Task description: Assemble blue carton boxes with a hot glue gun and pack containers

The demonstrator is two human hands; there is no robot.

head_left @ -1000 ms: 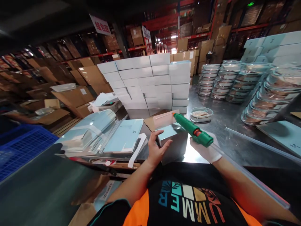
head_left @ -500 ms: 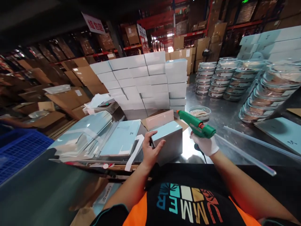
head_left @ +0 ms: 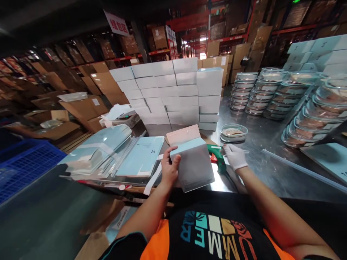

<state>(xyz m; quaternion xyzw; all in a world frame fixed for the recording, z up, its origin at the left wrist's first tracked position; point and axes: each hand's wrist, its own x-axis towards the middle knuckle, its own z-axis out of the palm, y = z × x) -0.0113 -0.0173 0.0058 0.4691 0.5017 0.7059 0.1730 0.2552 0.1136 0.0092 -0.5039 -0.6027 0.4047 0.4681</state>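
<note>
Near the counter's (head_left: 260, 144) front edge, the bare left hand (head_left: 169, 168) clasps the pale-blue box (head_left: 193, 164), fingers curled over its top corner; the gloved right hand (head_left: 234, 156) rests half-open on the green glue gun (head_left: 217, 157) lying beside it; press the flap squarely while steadying the box

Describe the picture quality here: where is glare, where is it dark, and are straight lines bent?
Head view: glare shines off the steel table right of the box held by the left hand; the top-left ceiling and the bottom-left corner are very dark; wide-lens distortion bends the warehouse shelves and stretches the edges; the gloved right hand on the green glue gun is sharp.
</note>
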